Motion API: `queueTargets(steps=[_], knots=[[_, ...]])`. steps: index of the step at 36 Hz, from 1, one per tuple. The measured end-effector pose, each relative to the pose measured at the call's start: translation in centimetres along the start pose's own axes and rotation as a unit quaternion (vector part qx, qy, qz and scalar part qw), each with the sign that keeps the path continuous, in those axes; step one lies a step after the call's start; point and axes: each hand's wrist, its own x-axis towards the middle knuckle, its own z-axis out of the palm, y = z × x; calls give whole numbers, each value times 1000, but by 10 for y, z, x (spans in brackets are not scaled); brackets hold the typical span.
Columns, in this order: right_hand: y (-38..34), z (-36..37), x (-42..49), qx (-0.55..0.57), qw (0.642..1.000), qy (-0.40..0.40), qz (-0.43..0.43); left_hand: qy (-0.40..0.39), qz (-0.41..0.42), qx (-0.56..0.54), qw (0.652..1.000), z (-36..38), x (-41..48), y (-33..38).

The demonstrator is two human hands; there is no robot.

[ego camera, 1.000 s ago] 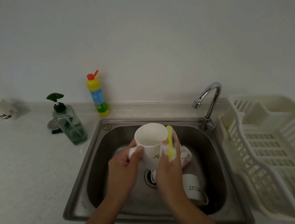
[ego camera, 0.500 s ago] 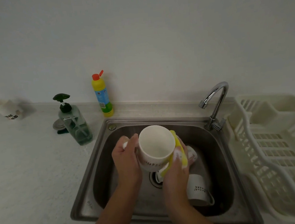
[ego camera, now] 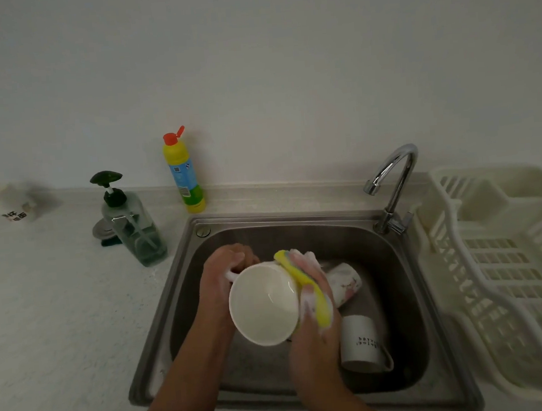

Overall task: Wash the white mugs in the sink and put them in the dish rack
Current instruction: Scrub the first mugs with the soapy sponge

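Observation:
My left hand (ego camera: 219,282) grips the handle of a white mug (ego camera: 264,304) over the steel sink (ego camera: 184,277), its mouth tipped toward me. My right hand (ego camera: 315,328), foamy, holds a yellow sponge (ego camera: 305,287) against the mug's right outer side. Two more mugs lie in the basin to the right: a patterned one (ego camera: 345,282) on its side and a white one with dark lettering (ego camera: 361,344) nearer the front. The cream dish rack (ego camera: 508,271) stands right of the sink, with no mugs visible in it.
The chrome tap (ego camera: 394,182) rises at the sink's back right corner. A clear pump soap bottle (ego camera: 132,226) and a yellow detergent bottle (ego camera: 183,173) stand at the back left. Another white cup (ego camera: 7,203) sits far left on the speckled counter (ego camera: 61,319).
The mug has tilted from upright so its mouth faces me. My left hand has shifted onto the handle, and the sponge has wrapped further round the mug's right side.

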Motion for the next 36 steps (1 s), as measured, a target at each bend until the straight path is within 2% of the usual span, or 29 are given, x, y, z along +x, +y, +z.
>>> queueTargets(steps=[4,8,14,18,20,23,24,26,29,33,36], knots=[[16,-16,9,-26,999,-11,27,-69,27,24,997,0,0,2],[0,-10,3,-9,996,-83,-16,-87,35,25,995,-3,1,3],[1,-29,26,-69,992,-99,-21,-185,66,66,978,5,-5,11],[-11,-29,23,-49,989,-129,-57,-199,79,49,976,7,-8,13],[-11,-31,25,-43,992,-119,4,-221,94,75,968,8,-8,14],[-9,-40,34,-51,992,-108,44,-239,92,88,963,10,-11,16],[-7,-43,37,-60,991,-114,42,-246,89,86,961,10,-11,17],[-10,-46,40,-131,980,-147,-17,-263,88,81,957,9,-11,17],[-16,-45,42,-225,950,-206,-72,-271,83,82,955,8,-12,20],[-12,-49,45,-217,956,-195,-37,-276,73,51,957,12,-12,21],[-16,-43,29,-193,957,-206,-62,-238,44,-31,970,7,-8,17]])
